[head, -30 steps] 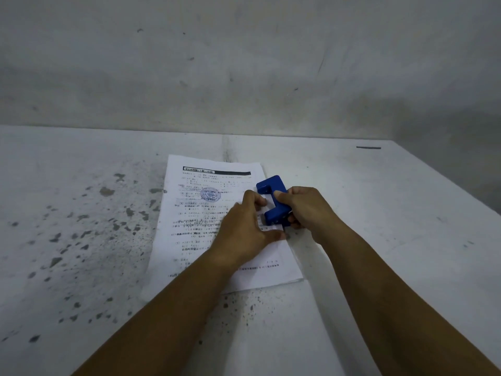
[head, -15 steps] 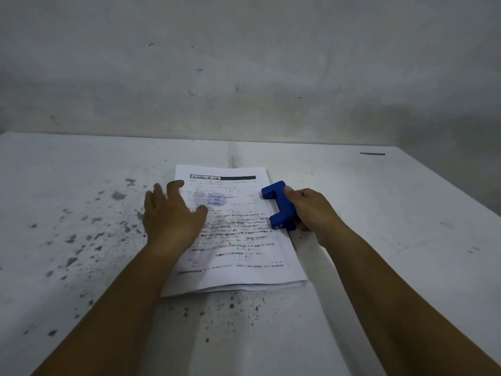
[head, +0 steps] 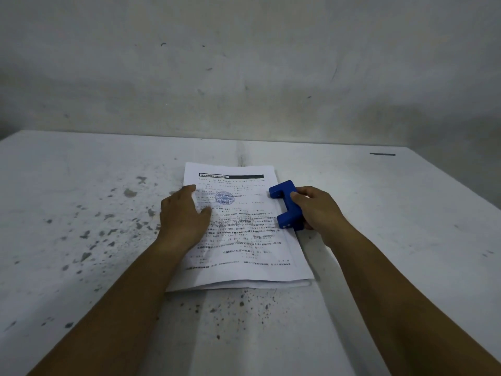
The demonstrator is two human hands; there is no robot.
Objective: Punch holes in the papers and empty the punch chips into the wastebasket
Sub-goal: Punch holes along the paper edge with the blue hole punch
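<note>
A stack of printed papers with a blue round stamp lies on the white table in the middle of the head view. A blue hole punch sits over the stack's right edge, and my right hand is shut on it from the right side. Flat on the left part of the top sheet rests my left hand, fingers spread, holding nothing. No wastebasket is in view.
The table top carries dark chipped spots at the left and in front of the papers. A bare grey wall rises behind the table's far edge. A short dark mark lies near the far right corner.
My left hand has left the punch and moved left onto the paper, where it lies flat. My right hand keeps hold of the punch at the stack's right edge.
</note>
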